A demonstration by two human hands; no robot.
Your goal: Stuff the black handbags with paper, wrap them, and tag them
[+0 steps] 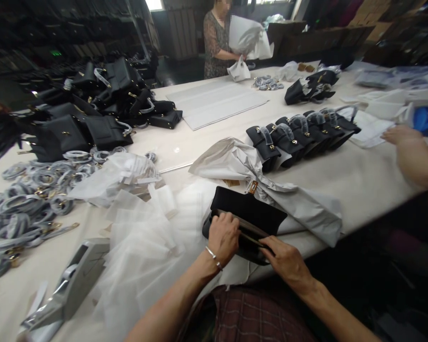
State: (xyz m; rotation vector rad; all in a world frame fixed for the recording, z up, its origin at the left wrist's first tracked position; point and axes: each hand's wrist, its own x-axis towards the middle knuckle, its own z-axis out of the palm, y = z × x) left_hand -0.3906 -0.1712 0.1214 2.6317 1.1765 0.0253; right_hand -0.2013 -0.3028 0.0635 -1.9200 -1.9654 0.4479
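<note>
A black handbag (248, 204) lies at the table's near edge with its flap raised and a gold clasp (253, 187) at the flap's tip. My left hand (225, 235) is closed over the bag's left side, the fingertips curled into its mouth. At the right of the same opening, my right hand (285, 256) pinches the rim between thumb and fingers. The inside of the bag is dark and mostly hidden. Crumpled grey-white wrapping paper (235, 159) sits just behind the bag. Thin white translucent sheets (142, 251) spread out left of my left hand.
A row of black handbags (299, 137) stands behind the paper. Piled black bags (103, 104) and coiled wrapped straps (39, 190) cover the left side, with a grey tape dispenser (71, 280) nearer me. One co-worker (217, 42) stands across the table; another's arm (413, 154) reaches in at right.
</note>
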